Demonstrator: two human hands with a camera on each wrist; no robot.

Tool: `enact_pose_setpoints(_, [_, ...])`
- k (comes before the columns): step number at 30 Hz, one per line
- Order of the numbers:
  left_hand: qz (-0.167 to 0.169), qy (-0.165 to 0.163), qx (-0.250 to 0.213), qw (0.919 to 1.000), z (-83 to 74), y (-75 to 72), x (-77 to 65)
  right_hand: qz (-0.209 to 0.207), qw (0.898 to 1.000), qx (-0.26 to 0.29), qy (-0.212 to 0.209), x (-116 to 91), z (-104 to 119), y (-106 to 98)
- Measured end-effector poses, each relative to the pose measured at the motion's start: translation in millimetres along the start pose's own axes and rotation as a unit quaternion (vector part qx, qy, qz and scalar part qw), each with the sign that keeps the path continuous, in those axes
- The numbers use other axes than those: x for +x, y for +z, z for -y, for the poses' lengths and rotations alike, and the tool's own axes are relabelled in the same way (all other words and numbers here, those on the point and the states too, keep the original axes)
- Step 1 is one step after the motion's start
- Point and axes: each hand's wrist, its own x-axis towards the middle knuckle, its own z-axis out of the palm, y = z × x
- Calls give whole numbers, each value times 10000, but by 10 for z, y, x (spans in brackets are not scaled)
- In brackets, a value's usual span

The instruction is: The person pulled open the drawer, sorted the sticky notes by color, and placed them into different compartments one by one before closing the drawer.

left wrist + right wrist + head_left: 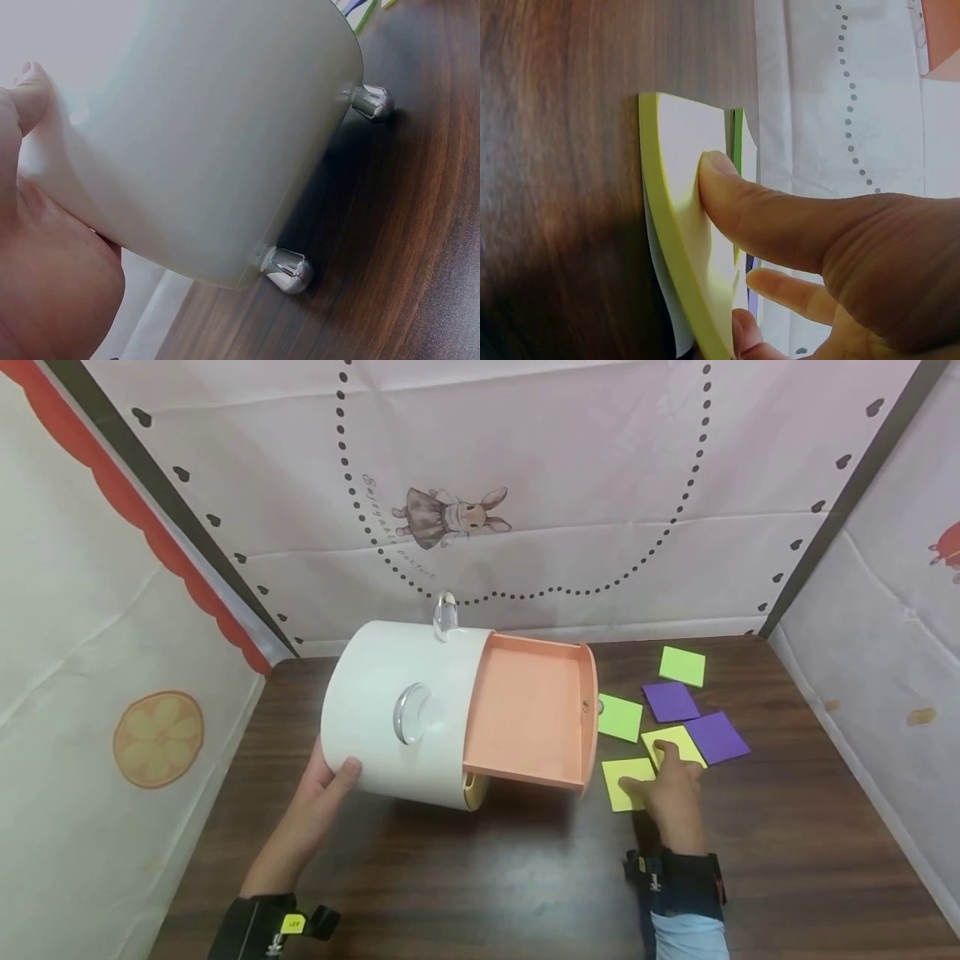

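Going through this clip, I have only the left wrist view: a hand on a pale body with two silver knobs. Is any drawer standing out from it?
Observer: Yes, the head view shows a peach drawer jutting from one end of the white cabinet.
Operator: Anything going on past that drawer?
Observer: The right hand is there, its thumb resting on a yellow pad.
Operator: I catch only slivers of colour at my top edge. How many pads altogether?
Observer: Six show in the head view: that one, a second yellow pad, two green pads and two purple pads.
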Motion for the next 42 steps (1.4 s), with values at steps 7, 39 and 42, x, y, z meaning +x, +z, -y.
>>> enact_pose_setpoints(7, [46, -59, -45, 10000, -56, 2, -21, 87, 9994, 321, -113, 32, -44, -73])
enact_pose_setpoints(39, [21, -25, -38, 10000, 8, -18, 3, -557, 9950, 707, -440, 61, -46, -207])
enact_pose_setpoints(42, [39, -3, -31, 10000, 16, -15, 3, -561, 9936, 871, -451, 57, -42, -215])
